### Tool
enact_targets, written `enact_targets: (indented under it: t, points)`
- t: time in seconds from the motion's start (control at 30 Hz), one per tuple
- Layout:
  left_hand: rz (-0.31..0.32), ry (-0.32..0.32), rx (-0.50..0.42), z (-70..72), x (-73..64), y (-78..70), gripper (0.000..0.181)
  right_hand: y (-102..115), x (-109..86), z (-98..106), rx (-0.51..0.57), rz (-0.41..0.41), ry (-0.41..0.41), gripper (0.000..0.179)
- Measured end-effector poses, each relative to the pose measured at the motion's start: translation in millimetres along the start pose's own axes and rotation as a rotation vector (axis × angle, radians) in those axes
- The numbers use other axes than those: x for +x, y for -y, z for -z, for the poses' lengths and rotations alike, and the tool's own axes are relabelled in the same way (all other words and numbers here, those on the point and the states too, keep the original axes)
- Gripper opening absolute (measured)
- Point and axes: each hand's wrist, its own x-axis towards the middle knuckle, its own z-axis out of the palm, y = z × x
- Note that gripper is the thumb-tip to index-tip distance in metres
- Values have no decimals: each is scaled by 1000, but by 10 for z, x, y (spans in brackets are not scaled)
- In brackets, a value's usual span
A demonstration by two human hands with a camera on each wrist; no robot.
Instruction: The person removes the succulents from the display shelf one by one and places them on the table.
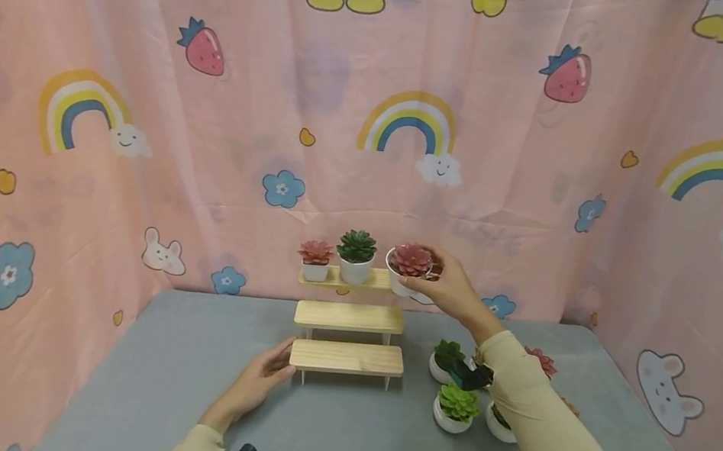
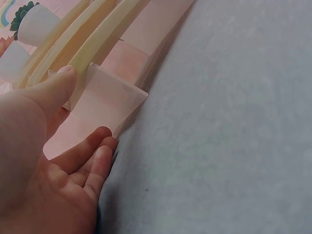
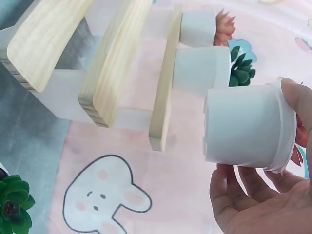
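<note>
In the head view my right hand [image 1: 440, 283] grips a white pot holding a reddish-pink succulent [image 1: 411, 260]. That pot [image 3: 246, 126] is off the wood, beside the right end of the top step [image 1: 377, 281], with thumb and fingers around its rim. My left hand [image 1: 257, 383] is at the left end of the lowest step [image 1: 347, 358] of a three-tier wooden stand. Its thumb lies on the board's end in the left wrist view, and the other fingers are near the translucent side support [image 2: 107, 100]. A pink succulent [image 1: 316, 255] and a dark green succulent [image 1: 357, 248] stand on the top step.
Right of the stand on the grey tabletop [image 1: 177, 354] are several potted succulents, including a bright green one [image 1: 457, 403] and a dark green one [image 1: 447, 355]. My right sleeve [image 1: 555, 430] partly hides others. A pink patterned curtain [image 1: 234, 146] hangs behind.
</note>
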Motion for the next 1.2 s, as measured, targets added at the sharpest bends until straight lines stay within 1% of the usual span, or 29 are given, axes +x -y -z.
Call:
enact_targets:
  t: [0.17, 0.4, 0.47, 0.6, 0.73, 0.87, 1.03, 1.2]
  points:
    - [-2, 0, -3, -5, 10, -30, 63, 17, -83, 38, -7, 16, 0, 66]
    - [-13, 2, 18, -7, 15, -15, 63, 32, -256, 46, 22, 31, 25, 67]
    - [-22, 9, 27, -2, 9, -23, 63, 51, -298, 47, 12, 39, 28, 67]
    - [-16, 13, 19, 8, 4, -29, 64, 73, -393, 44, -9, 43, 45, 69]
    - [-23, 12, 4, 12, 0, -8, 64, 34, -526, 44, -37, 49, 57, 70]
    - [-20, 10, 9, -2, -3, 9, 63, -7, -684, 54, -69, 54, 35, 70]
    - [-4, 15, 5, -19, -17, -5, 63, -19, -875, 69, -86, 36, 21, 71]
    - [-6, -1, 7, -12, -23, -22, 63, -46, -1010, 59, -112, 57, 37, 68]
